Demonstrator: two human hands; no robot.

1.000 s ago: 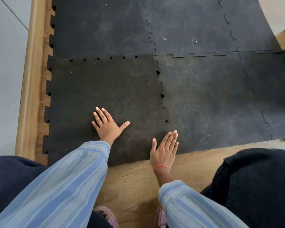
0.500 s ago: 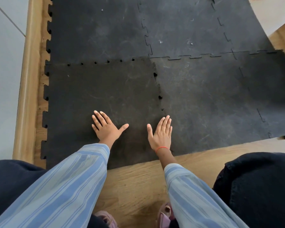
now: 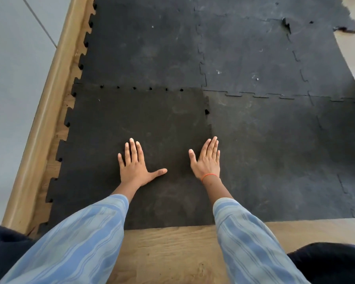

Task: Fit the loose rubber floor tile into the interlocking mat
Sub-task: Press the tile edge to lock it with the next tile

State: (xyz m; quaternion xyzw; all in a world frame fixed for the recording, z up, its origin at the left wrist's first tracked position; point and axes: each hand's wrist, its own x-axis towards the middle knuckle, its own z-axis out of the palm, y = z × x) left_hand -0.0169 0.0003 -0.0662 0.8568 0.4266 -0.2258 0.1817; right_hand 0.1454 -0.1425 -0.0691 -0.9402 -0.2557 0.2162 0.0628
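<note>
Head view: left hand (image 3: 134, 165) flat on tile (image 3: 135, 124), fingers apart — right hand (image 3: 207, 160) flat at tile's right seam, fingers together, touching mat (image 3: 275, 140).

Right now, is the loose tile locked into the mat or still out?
Not fully in: the loose tile shows open notch gaps along its top and right seams.

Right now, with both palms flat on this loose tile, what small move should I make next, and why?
Probably slide your right hand up the right seam and press beside the open gap. A row of open holes also shows along the loose tile's far edge, so those tabs look unseated. The left hand can steady the tile.
</note>
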